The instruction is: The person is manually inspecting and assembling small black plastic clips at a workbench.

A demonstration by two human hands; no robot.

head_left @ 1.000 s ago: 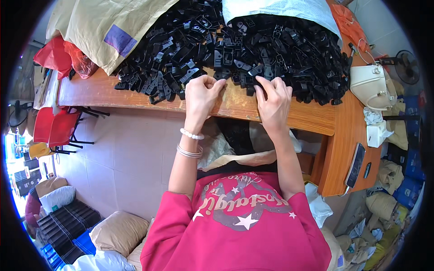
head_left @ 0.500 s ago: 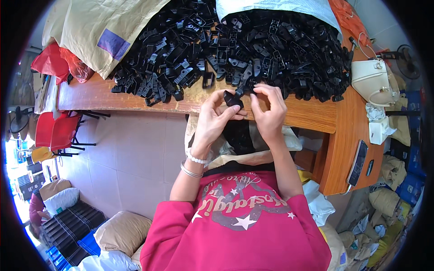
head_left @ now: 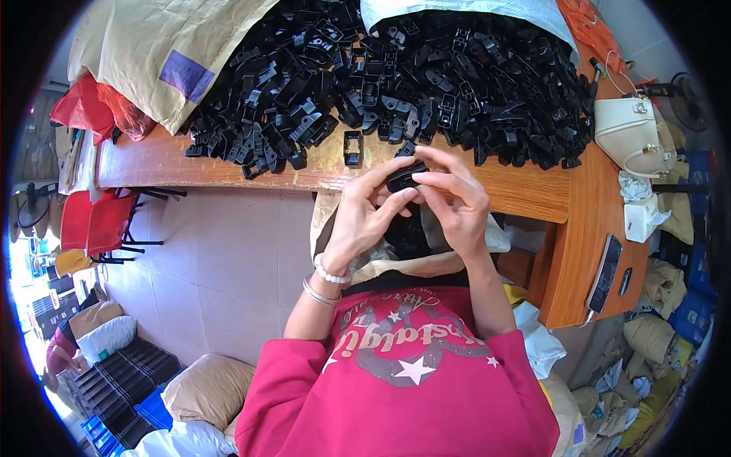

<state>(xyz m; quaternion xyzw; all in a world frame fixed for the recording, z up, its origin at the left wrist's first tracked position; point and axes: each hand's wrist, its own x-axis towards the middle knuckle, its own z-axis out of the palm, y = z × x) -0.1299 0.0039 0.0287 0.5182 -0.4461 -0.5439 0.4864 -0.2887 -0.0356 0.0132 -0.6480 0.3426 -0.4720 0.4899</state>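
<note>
Near the table's front edge, a small black plastic part (head_left: 403, 177) is held between my two hands. My left hand (head_left: 365, 206) pinches it from the left with thumb and fingers. From the right, the fingertips of my right hand (head_left: 458, 199) close on the same part and cover some of its outline. A single frame-shaped black part (head_left: 352, 148) lies on the wood just beyond my left hand. Behind it spreads a large heap of similar black parts (head_left: 304, 99). Below my hands, over my lap, an open bag (head_left: 411, 268) has dark pieces inside.
A beige sack (head_left: 152, 53) and a white sack (head_left: 472, 14) lie against the heap. To the right stand a cream handbag (head_left: 626, 126), a tissue pack (head_left: 641, 221) and a phone (head_left: 604, 274). A red chair (head_left: 95, 221) is at left.
My right hand has moved left and closed on the black part that my left hand holds. The single frame-shaped part has come slightly nearer and now lies apart from the heap.
</note>
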